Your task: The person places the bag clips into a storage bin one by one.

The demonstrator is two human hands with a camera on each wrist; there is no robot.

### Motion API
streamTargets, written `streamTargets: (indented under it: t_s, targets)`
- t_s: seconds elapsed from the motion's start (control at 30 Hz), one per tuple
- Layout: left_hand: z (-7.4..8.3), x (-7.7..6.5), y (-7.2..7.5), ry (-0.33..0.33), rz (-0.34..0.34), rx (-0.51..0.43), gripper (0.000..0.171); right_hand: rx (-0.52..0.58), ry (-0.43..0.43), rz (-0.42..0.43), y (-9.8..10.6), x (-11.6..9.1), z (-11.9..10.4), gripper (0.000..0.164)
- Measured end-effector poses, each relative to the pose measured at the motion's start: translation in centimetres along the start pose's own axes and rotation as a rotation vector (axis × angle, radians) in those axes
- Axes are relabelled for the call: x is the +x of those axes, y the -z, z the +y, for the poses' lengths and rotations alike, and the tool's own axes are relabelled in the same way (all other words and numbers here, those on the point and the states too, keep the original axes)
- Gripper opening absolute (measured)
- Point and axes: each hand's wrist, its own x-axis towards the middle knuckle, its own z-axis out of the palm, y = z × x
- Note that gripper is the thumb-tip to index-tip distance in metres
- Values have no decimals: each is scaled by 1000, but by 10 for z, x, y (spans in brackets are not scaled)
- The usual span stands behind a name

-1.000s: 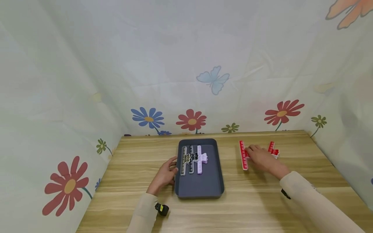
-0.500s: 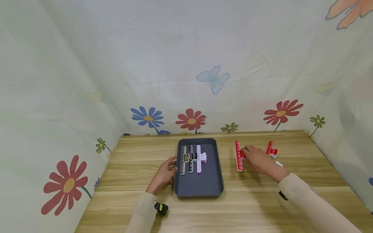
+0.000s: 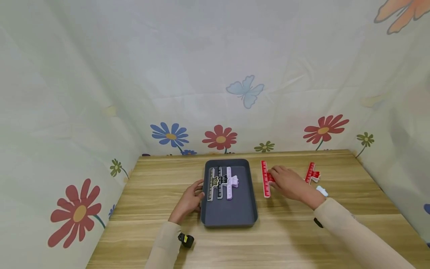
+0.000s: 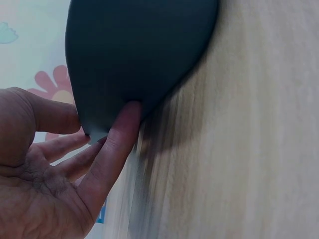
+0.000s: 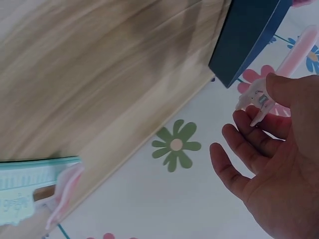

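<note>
My right hand [image 3: 285, 182] pinches a red clip [image 3: 265, 179] by its grip end, above the table right of the tray. In the right wrist view the clip's pale back [image 5: 256, 99] shows between thumb and fingers. My left hand [image 3: 188, 201] holds the left wall of a dark grey tray [image 3: 231, 216]; in the left wrist view the thumb is at the rim and a fingertip [image 4: 130, 112] presses the outer wall. Inside the tray a gold-and-black clip [image 3: 211, 185], a black clip [image 3: 220, 183] and a lilac clip [image 3: 230, 183] lie side by side.
Another red clip [image 3: 310, 172] lies on the wooden table [image 3: 161, 172] beyond my right hand. A light blue clip [image 3: 321, 191] is partly hidden by the right forearm. A flower-printed cloth [image 3: 188, 74] stands behind the table and along its sides.
My right hand has moved left toward the tray with the red clip. The light blue clip has come into view behind the forearm. My left hand and the tray stay put.
</note>
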Motion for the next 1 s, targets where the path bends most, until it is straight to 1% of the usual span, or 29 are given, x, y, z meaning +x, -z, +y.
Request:
streamTargets:
  t_s: [0.23, 0.43, 0.6, 0.8, 1.0]
  targets:
    - [-2, 0, -1, 8, -2, 1, 56, -17, 13, -5, 1, 5, -8, 45]
    - [-1, 1, -1, 9, -1, -2, 56, -50, 12, 25, 7, 15, -18, 45]
    - [-1, -1, -1, 18, 4, -2, 56, -88, 27, 33, 9, 24, -28, 42]
    - [-1, -2, -2, 14, 8, -7, 56, -126, 23, 24, 5, 34, -39, 42]
    - [0, 0, -1, 17, 11, 2, 56, -175, 51, 33, 0, 46, -47, 42]
